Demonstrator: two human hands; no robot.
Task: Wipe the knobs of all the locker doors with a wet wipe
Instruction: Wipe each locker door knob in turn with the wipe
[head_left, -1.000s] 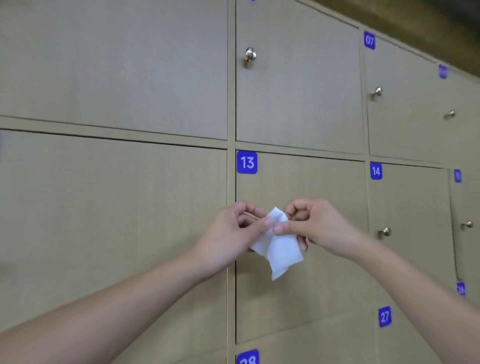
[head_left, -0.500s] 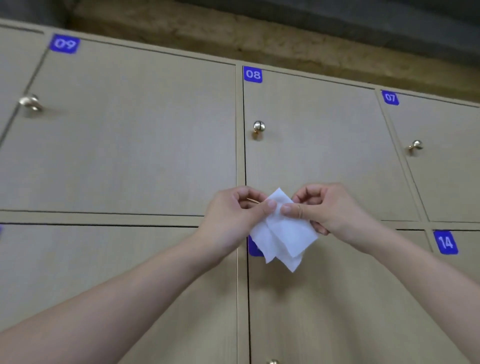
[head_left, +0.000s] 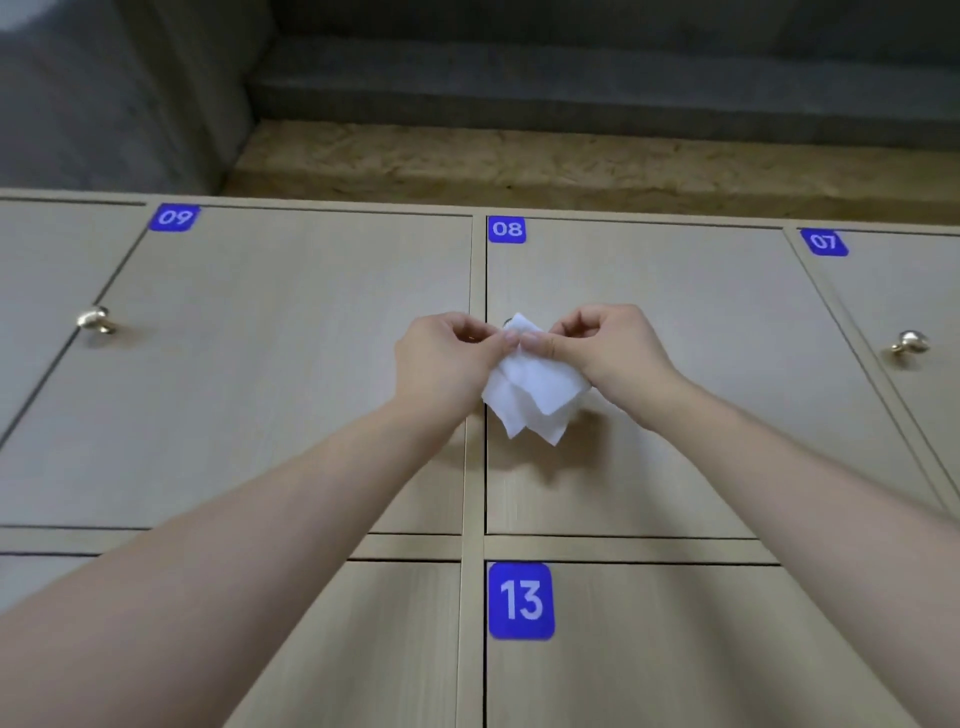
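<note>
A person faces a wall of pale wood-grain locker doors, seen from a camera on their head. Both bare forearms reach up and forward to the door numbered 08.

The left hand and the right hand meet close to that door's left edge, about level with the knobs on the neighbouring doors. Each hand pinches the top of a white wet wipe between thumb and forefinger, the other fingers curled in. The wipe hangs below the fingers in soft, crumpled folds with pointed corners drooping down.

A sliver of something dark shows just behind the top of the wipe, where the knob of door 08 ought to be. The knob itself is hidden, so whether the wipe touches it cannot be told.

A round brass-coloured knob stands out at the left, by the edge of door 09. Another knob stands on door 07 at the right. Below is door 13, its knob out of view.

The wipe looks thin, light and limp, and probably damp and a little clingy. It would likely work best bunched or wrapped round a knob with the fingertips, then twisted. The knobs look hard, smooth and firmly fixed, so a pinch around the round head should be safe.
</note>
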